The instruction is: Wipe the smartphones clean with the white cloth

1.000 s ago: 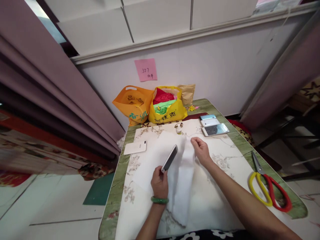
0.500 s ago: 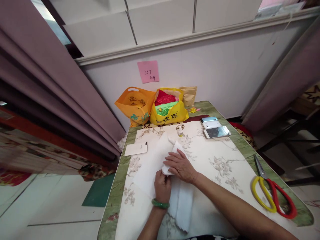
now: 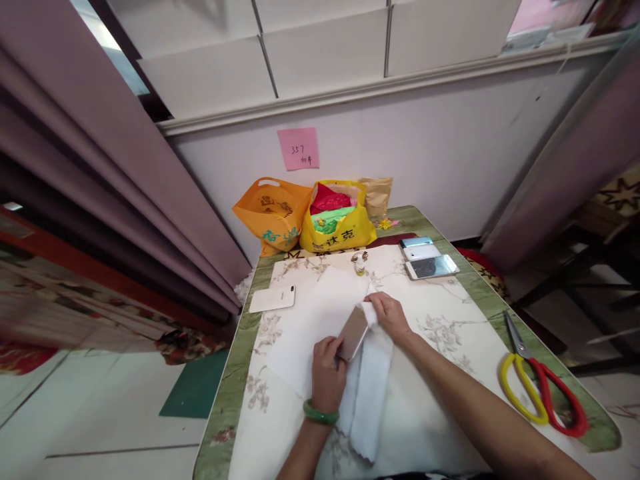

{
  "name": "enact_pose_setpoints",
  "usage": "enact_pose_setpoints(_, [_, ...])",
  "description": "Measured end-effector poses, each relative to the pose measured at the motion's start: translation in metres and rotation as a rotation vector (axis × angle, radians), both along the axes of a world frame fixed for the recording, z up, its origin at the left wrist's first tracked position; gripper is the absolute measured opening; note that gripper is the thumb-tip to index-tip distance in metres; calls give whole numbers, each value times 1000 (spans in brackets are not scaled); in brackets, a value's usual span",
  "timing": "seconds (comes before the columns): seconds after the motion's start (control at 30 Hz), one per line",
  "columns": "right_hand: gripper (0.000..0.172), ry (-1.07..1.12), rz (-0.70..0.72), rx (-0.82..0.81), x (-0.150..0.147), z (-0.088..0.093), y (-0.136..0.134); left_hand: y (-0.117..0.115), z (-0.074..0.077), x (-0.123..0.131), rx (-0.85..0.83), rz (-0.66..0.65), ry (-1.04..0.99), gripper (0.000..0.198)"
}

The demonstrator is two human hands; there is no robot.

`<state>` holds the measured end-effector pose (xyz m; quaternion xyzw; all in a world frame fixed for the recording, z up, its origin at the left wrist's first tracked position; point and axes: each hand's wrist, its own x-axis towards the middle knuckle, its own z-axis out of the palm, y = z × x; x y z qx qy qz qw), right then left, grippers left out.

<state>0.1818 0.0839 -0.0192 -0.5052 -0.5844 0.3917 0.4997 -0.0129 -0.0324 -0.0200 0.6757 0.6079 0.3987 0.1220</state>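
Note:
My left hand point(image 3: 329, 372), with a green bangle at its wrist, grips the lower end of a tilted phone point(image 3: 354, 335) with a pale metallic back. Pinched in the fingers of my right hand point(image 3: 391, 317) is a white cloth point(image 3: 369, 313), bunched at the phone's upper edge. A folded strip of white cloth point(image 3: 371, 393) hangs down below the hands to a scalloped end. Underneath lies a flat white sheet point(image 3: 305, 333). The far side of the phone is hidden.
On the table point(image 3: 220, 407) lie a white phone point(image 3: 273, 299) at left, several phones point(image 3: 433, 267) at back right, a small bottle point(image 3: 360, 265), and scissors point(image 3: 523, 350) at right. An orange bag point(image 3: 273, 207) and a yellow bag point(image 3: 337, 230) stand behind.
The phone, earlier covered by white cloth under both hands, now shows its back. My right hand has moved right and up, drawing cloth to the top edge; my left hand now holds the lower end.

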Motion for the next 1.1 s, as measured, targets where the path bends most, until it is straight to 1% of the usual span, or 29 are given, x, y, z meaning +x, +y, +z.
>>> enact_pose_setpoints(0.13, [48,239,-165,-141,8,-2,5,0,-4,-2,-13,7,-16,47])
enact_pose_setpoints(0.2, [51,374,-209,-202,14,-1,8,1,-8,-4,-2,33,3,51])
enact_pose_setpoints(0.33, [53,588,-209,-259,26,5,14,3,-10,-3,-63,114,168,61])
enact_pose_setpoints(0.43, [54,677,-217,-268,30,8,17,2,-5,1,-129,77,263,65])
enact_pose_setpoints(0.5, [55,714,-224,-269,29,8,18,0,0,3,-148,38,272,65])
enact_pose_setpoints(0.6, [54,790,-204,-287,24,9,19,-2,5,5,-158,16,263,63])
enact_pose_setpoints(0.67, [53,850,-183,-314,20,11,19,-1,6,6,-163,13,260,69])
enact_pose_setpoints(0.73, [51,893,-174,-342,15,14,18,-1,5,6,-166,24,240,73])
enact_pose_setpoints(0.8, [51,913,-169,-358,10,17,17,-1,4,5,-156,64,207,74])
enact_pose_setpoints(0.9, [53,871,-157,-337,5,23,17,-2,4,4,-121,191,170,74])
enact_pose_setpoints(0.97, [55,829,-158,-297,1,27,18,-2,6,4,-129,260,157,74])
enact_pose_setpoints(1.03, [56,813,-153,-256,-7,33,16,-2,8,5,-175,262,162,77])
enact_pose_setpoints(1.1, [58,787,-107,-220,-19,40,11,-2,8,6,-224,247,174,81])
